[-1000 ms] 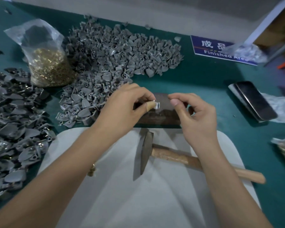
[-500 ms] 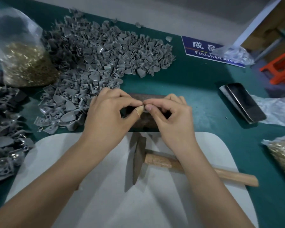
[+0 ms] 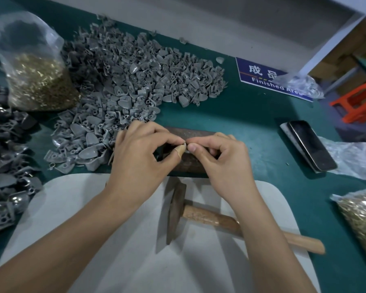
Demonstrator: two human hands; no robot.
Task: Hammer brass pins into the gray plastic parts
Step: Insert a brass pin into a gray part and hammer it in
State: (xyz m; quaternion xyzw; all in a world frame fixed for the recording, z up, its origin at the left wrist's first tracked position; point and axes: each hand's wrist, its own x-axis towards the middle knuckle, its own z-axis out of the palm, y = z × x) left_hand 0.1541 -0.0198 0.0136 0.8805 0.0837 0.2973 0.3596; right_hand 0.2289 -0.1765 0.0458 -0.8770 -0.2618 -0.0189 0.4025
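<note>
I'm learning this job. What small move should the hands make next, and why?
Probably lower the small gray part onto the dark block and steady it. Both hands, left and right, pinch it just above the block, while the hammer lies untouched below them.

part pinched between fingertips [image 3: 190, 147] mostly hidden, right bag [image 3: 361, 216] cut off

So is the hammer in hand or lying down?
Lying down. The hammer rests flat on the white board, untouched; both hands pinch a small part over the metal block.
</note>
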